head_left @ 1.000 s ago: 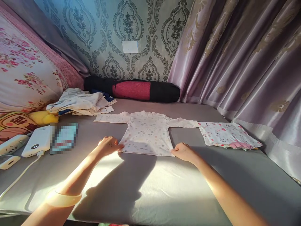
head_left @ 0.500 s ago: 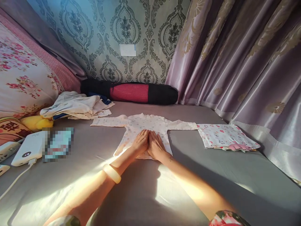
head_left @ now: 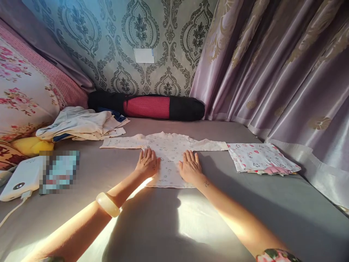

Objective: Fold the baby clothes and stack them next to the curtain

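A small white long-sleeved shirt (head_left: 169,160) with a faint print lies spread on the grey bed sheet (head_left: 218,203), both sleeves stretched out sideways. My left hand (head_left: 148,162) lies flat on the left side of its body, fingers pointing away from me. Flat on the right side rests my right hand (head_left: 191,166), fingers slightly spread. Neither hand grips the cloth. The tip of the right sleeve meets a folded printed cloth (head_left: 263,156), white with red and pink motifs.
At the left lie a heap of clothes (head_left: 79,122), a yellow plush thing (head_left: 32,145), a white power bank (head_left: 23,178) with a cable, and a blurred packet (head_left: 62,169). A black and red roll bag (head_left: 147,107) lines the wall. Curtains (head_left: 272,72) hang at the right.
My hands have moved apart from the middle of the shirt to its two sides. The lower front of the shirt now shows between them. The view has shifted slightly to the right.
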Available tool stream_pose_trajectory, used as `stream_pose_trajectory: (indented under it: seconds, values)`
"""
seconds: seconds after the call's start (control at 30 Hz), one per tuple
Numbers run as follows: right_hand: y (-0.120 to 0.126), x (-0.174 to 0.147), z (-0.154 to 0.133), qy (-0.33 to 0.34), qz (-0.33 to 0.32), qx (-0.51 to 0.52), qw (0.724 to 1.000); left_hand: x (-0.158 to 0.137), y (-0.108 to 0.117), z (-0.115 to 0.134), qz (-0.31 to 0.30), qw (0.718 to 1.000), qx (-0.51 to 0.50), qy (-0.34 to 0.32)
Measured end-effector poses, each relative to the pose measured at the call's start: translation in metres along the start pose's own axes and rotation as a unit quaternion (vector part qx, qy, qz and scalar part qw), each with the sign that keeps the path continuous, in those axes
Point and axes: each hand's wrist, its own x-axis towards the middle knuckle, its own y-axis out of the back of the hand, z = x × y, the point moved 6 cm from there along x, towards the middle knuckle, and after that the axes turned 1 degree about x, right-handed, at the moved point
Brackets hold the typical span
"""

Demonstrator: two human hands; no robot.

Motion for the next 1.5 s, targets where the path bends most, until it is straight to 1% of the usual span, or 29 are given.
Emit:
stream_pose_trajectory:
  seconds: [0.07,0.13,0.23,0.33,0.43,0.6,0.7,0.87,0.97,1.07,1.17,1.3,1.37,1.43,1.5]
  values:
    - [-0.001,0.009,-0.014,0.028,-0.001,0.018,0.999,0.012,0.000,0.016,-0.001,0.999,-0.025,-0.039]
    - [-0.003,0.021,-0.024,0.040,-0.009,0.038,0.998,0.026,-0.003,0.030,-0.020,0.996,-0.056,-0.065]
    - [-0.006,0.044,-0.029,0.020,-0.013,0.054,0.998,0.051,-0.009,0.036,-0.049,0.995,-0.080,-0.047]
    - [-0.007,0.067,-0.024,-0.005,-0.004,0.056,0.998,0.075,-0.014,0.031,-0.059,0.994,-0.086,-0.018]
    - [-0.008,0.086,-0.017,-0.028,0.006,0.059,0.998,0.093,-0.017,0.020,-0.053,0.995,-0.080,0.003]
    - [-0.009,0.108,-0.011,-0.061,0.028,0.054,0.996,0.113,-0.019,0.003,-0.031,0.997,-0.066,0.029]
    - [-0.008,0.116,-0.008,-0.087,0.055,0.053,0.993,0.118,-0.020,-0.004,-0.017,0.996,-0.060,0.055]
    - [-0.006,0.124,-0.006,-0.113,0.105,0.049,0.987,0.117,-0.025,-0.005,-0.035,0.995,-0.042,0.081]
    - [-0.005,0.124,-0.005,-0.118,0.118,0.049,0.985,0.116,-0.025,-0.005,-0.033,0.995,-0.038,0.081]
    - [-0.004,0.123,-0.005,-0.115,0.108,0.053,0.986,0.114,-0.022,-0.005,-0.022,0.997,-0.037,0.071]
    - [-0.004,0.121,-0.002,-0.105,0.064,0.069,0.990,0.110,-0.016,-0.002,0.008,0.998,-0.039,0.046]
    - [-0.001,0.114,0.008,-0.078,-0.013,0.132,0.988,0.104,-0.006,0.009,0.046,0.998,-0.045,-0.023]
    - [0.003,0.107,0.018,-0.076,-0.016,0.156,0.985,0.101,-0.003,0.014,0.048,0.996,-0.048,-0.062]
    - [0.007,0.100,0.031,-0.091,0.000,0.163,0.982,0.100,-0.003,0.019,0.046,0.993,-0.047,-0.096]
    - [0.011,0.094,0.047,-0.116,0.023,0.163,0.980,0.101,-0.006,0.021,0.032,0.990,-0.047,-0.125]
